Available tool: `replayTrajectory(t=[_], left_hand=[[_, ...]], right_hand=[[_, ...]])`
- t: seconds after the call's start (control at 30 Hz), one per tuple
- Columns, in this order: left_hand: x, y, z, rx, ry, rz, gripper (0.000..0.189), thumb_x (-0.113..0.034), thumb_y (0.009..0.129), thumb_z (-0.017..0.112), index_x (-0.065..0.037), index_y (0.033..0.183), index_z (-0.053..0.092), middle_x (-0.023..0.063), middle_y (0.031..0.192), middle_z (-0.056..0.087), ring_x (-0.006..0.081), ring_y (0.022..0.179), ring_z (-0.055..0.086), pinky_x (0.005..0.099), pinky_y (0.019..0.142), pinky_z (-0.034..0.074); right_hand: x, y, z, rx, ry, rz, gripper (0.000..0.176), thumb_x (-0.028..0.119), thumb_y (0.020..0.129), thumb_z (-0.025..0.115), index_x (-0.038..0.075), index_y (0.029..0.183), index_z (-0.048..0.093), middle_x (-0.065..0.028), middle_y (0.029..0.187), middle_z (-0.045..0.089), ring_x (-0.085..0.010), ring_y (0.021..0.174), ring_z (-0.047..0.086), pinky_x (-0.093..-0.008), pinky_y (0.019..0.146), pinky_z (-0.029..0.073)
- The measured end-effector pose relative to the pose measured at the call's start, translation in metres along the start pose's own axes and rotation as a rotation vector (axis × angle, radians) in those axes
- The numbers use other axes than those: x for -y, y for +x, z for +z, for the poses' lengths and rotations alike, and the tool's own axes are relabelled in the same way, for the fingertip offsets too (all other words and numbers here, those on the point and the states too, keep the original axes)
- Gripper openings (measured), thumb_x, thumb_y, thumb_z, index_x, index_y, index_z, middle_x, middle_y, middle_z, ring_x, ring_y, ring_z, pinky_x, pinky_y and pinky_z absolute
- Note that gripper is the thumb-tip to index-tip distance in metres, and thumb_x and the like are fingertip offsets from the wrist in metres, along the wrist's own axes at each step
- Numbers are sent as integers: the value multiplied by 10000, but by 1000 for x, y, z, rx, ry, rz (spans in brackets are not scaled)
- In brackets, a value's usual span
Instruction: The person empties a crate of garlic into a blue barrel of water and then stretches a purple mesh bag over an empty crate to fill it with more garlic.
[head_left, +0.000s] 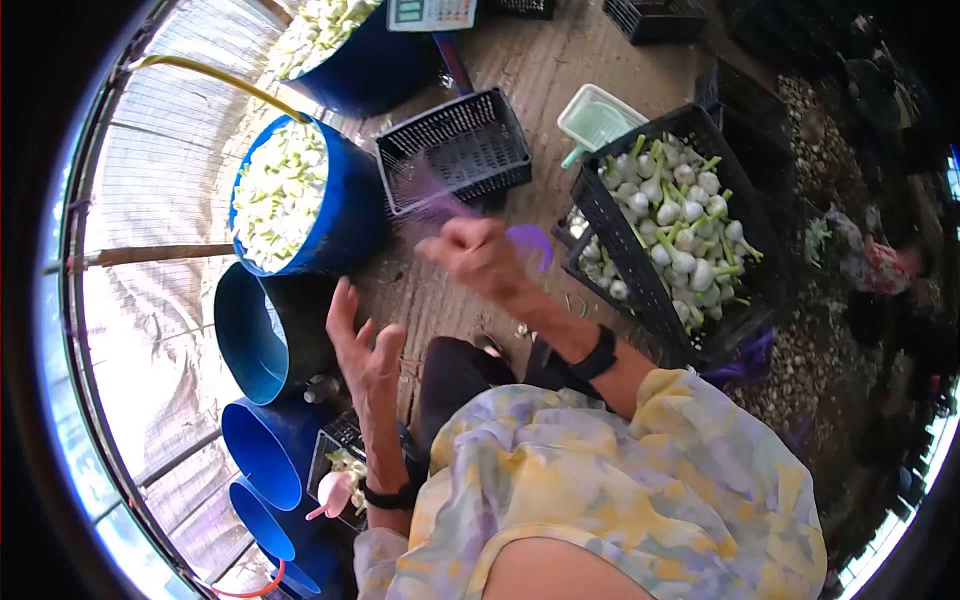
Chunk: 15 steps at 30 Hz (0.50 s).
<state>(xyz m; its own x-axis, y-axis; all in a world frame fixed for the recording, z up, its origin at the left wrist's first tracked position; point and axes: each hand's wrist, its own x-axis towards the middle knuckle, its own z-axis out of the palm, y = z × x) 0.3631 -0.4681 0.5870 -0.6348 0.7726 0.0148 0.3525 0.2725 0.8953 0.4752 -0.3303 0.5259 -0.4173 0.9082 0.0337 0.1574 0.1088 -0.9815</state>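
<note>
My left hand (365, 350) is raised at the centre left, fingers apart, with nothing in it. To its upper right, my right hand (475, 255) is closed on purple netting (435, 200), blurred beside the fist. A purple strip (532, 243) loops out on the hand's other side. Just beyond the right hand is a black plastic crate (455, 150), with no garlic visible in it. On the right, a tilted black crate (640, 265) holds garlic bulbs (685, 215) with green stems.
A blue barrel (345, 205) of garlic stands at the left, another (370, 70) behind it. Several blue barrels line the lower left. A pale green basket (600, 118) lies near the garlic crate. A scale (430, 12) sits at the top. Someone's red-patterned clothing (885, 268) shows far right.
</note>
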Motion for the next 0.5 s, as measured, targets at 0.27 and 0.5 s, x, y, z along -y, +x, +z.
replayTrajectory(t=[0.27, 0.5], left_hand=[[88, 110, 18, 777, -294, -517, 369, -242, 758, 724, -33, 1034, 598, -6, 736, 584, 54, 591, 489, 201, 499, 377], [184, 269, 26, 522, -350, -389, 420, -163, 751, 708, -52, 1051, 436, 55, 886, 542, 130, 736, 536, 273, 599, 472]], right_hand=[[-21, 53, 27, 524, 982, 639, 263, 239, 902, 554, 34, 738, 580, 36, 544, 490, 7, 448, 376, -157, 380, 254], [-50, 152, 109, 438, 494, 354, 235, 227, 875, 591, 22, 943, 682, -10, 792, 645, -42, 726, 539, -209, 631, 445]])
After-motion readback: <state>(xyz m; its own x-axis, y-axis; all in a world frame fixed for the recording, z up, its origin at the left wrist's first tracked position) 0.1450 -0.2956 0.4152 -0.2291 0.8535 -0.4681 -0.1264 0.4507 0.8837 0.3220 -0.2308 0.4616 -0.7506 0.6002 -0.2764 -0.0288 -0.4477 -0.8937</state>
